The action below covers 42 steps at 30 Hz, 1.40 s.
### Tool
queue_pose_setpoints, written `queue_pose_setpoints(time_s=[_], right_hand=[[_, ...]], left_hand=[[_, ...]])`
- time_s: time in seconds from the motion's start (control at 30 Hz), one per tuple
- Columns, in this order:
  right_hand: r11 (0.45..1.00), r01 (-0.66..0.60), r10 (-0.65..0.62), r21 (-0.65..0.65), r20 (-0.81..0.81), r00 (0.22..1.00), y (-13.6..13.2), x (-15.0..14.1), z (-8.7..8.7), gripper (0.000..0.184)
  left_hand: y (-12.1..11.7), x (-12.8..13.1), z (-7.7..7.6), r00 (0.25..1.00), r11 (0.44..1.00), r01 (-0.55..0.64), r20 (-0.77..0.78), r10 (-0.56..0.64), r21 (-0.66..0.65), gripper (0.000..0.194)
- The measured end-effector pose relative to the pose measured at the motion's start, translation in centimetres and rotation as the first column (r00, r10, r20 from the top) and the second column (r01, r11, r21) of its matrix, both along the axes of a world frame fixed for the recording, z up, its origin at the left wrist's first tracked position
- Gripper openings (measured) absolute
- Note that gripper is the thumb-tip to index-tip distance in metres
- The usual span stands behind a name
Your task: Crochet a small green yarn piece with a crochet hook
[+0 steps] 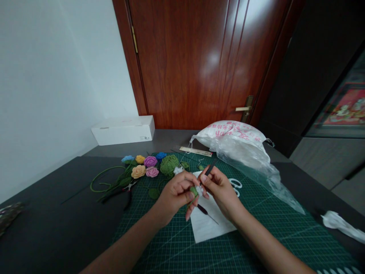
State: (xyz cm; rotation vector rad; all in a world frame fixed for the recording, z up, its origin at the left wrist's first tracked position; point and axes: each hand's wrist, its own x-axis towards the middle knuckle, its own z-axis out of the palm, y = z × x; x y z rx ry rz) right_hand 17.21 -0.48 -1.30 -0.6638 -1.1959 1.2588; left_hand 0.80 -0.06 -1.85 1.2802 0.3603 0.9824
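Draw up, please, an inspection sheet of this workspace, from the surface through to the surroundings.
Surface: green gridded cutting mat on a dark tabletop.
Job's things: small green-and-white piece held above a white sheet; crocheted flowers and green yarn ball farther back, to the left.
Clutter: pliers, white-handled scissors, white box, bulging sack.
Hands: left hand pinches the piece; right hand holds a slim black tool at it, tip unclear.
Cables: nothing seen.
Surroundings: reddish-brown wooden door behind, white wall at left.

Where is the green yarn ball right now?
In the head view, the green yarn ball lies on the cutting mat, just left of centre, right of the pink flower and beyond the left hand.
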Motion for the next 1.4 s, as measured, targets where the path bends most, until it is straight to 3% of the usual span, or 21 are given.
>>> queue_pose_setpoints(time_s=[0.2, 0.37, 0.5, 0.67, 0.73, 0.9, 1.07, 1.4], right_hand=[[0.999, -0.005, 0.004, -0.048, -0.013, 1.0, 0.1, 0.2, 0.1, 0.038], [0.981, 0.186, -0.184, 0.063, -0.037, 0.982, -0.2, 1.1, 1.2, 0.033], [0.953, 0.239, -0.245, 0.188, 0.007, 0.97, -0.7, 1.4, 1.6, 0.025], [0.848, 0.291, -0.418, 0.443, 0.219, 0.882, -1.5, 0.9, 1.0, 0.011], [0.817, 0.328, -0.475, 0.475, 0.231, 0.849, -1.8, 0.7, 0.8, 0.009], [0.884, 0.36, -0.423, 0.298, 0.179, 0.888, -1.9, 0.3, 1.0, 0.018], [0.955, 0.275, -0.279, 0.11, 0.026, 0.96, -1.2, 0.1, 1.1, 0.028], [0.994, 0.105, -0.104, 0.023, -0.035, 0.994, -0.9, 0.3, 1.4, 0.033]], left_hand=[[0.3, -0.3, -0.2, 0.999, 0.999, 0.032, -0.017, -0.032, 0.006, 0.021], [0.6, -0.4, -0.3, 1.0, 1.0, 0.019, 0.012, -0.02, 0.016, 0.019], [0.7, -0.3, -0.4, 0.999, 1.0, 0.009, 0.038, -0.01, 0.026, 0.022], [0.8, -0.2, -0.3, 0.998, 0.999, -0.003, 0.064, 0.001, 0.032, 0.022], [0.7, -0.1, -0.3, 0.998, 1.0, -0.004, 0.064, 0.002, 0.027, 0.021], [0.5, -0.2, -0.2, 0.999, 1.0, 0.004, 0.048, -0.005, 0.014, 0.021], [0.3, -0.2, 0.0, 0.999, 1.0, 0.006, 0.043, -0.006, 0.004, 0.023], [-0.1, -0.1, 0.1, 0.998, 0.998, -0.016, 0.058, 0.019, -0.053, 0.022]])
